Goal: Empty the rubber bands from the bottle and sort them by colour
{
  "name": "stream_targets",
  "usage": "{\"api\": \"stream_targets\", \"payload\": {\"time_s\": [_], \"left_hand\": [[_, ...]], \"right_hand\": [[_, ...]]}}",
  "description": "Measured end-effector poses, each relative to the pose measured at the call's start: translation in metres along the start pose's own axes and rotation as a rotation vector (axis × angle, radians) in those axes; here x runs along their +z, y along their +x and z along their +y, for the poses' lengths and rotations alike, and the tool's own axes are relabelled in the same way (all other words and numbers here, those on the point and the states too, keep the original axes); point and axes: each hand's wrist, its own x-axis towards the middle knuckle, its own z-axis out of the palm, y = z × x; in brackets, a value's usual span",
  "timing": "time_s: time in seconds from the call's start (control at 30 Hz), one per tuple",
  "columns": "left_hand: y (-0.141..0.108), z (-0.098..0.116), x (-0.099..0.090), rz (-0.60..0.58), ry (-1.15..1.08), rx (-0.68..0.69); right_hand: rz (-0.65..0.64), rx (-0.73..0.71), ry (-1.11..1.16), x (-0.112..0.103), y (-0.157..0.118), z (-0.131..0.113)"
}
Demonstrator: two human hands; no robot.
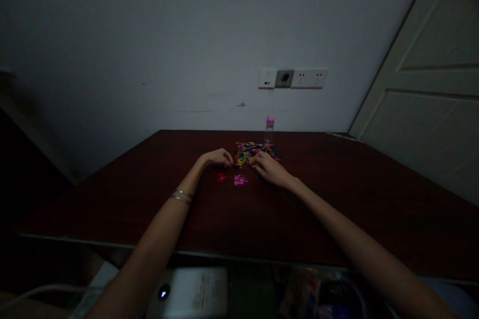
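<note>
A loose pile of small, thin pieces in many colours (pixel 245 150), perhaps little elastic hair ties, lies toward the back of the dark red table. My left hand (pixel 218 157) is at the pile's left edge, fingers curled down and closed; what they pinch is hidden. At its front right edge is my right hand (pixel 270 168), thumb and fingers drawn together at the pieces, too small to show what is in them. Between the hands and nearer to me sit a small group of red pieces (pixel 221 177) and a separate group of pink pieces (pixel 240 180).
Behind the pile stands a clear bottle with a pink cap (pixel 270 129), near the wall. Sockets (pixel 294 79) are set in the wall above the table (pixel 322 219). Below the front edge are a white box (pixel 194 291) and plastic-wrapped items (pixel 310 294).
</note>
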Motion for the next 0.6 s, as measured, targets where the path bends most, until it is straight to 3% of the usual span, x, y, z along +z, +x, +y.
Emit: {"api": "stream_targets", "payload": {"time_s": [0.3, 0.6], "left_hand": [[0.001, 0.003, 0.0, -0.004, 0.068, 0.015], [-0.002, 0.022, 0.002, 0.215, 0.114, 0.108]], "right_hand": [[0.119, 0.178, -0.023, -0.016, -0.008, 0.064], [0.172, 0.269, -0.047, -0.026, -0.014, 0.09]]}}
